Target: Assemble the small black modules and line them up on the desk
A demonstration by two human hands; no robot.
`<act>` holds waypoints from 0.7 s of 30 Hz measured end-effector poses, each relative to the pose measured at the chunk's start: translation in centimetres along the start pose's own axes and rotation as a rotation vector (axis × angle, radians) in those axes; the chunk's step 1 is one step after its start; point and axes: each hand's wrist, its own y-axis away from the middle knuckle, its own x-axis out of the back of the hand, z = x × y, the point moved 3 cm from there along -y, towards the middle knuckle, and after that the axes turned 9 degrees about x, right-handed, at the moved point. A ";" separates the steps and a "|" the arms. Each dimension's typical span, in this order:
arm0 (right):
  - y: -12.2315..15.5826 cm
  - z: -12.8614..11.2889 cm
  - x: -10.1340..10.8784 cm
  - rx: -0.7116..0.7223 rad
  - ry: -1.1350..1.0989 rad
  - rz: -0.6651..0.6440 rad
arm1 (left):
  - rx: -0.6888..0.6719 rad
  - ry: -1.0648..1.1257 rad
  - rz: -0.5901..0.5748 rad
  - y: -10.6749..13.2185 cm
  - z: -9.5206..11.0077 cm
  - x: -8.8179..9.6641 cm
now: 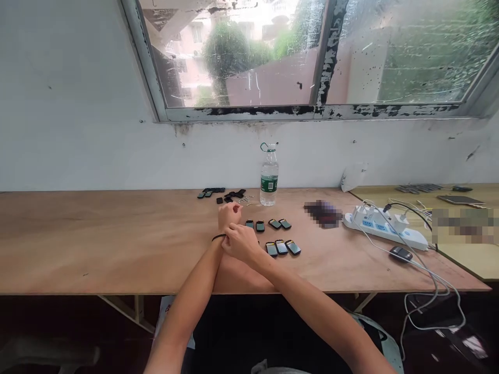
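My left hand (228,214) is curled into a loose fist above the wooden table (117,239), with a black band on its wrist. My right hand (240,242) crosses over and its fingers pinch at that band on the left wrist. Just to the right lie several small dark rectangular devices with screens (280,247), in two short rows (279,224). More small black parts (228,195) lie farther back near the wall.
A clear water bottle (268,177) stands at the back centre. A white power strip (384,226) with plugged cables and a black mouse (401,253) lie at right. A second table (468,259) adjoins on the right. A window is above the wall.
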 end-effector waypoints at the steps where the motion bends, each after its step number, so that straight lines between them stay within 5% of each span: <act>1: 0.0 0.2 -0.1 -0.005 0.011 -0.010 | 0.054 0.105 -0.012 -0.3 -0.3 0.0; 7: 0.2 1.3 -0.8 -0.069 0.005 -0.046 | 0.376 0.650 -0.191 -1.1 -1.2 -1.5; 13: 0.7 2.6 -0.2 -0.019 -0.149 -0.002 | 0.064 0.244 -0.150 -0.2 0.2 -1.1; 17: 1.6 9.3 1.6 0.052 -0.243 0.003 | -0.114 0.005 -0.260 0.8 0.9 -1.5; 21: 3.7 17.9 2.6 -0.104 -0.278 -0.032 | -0.225 -0.075 -0.388 2.2 1.7 -3.0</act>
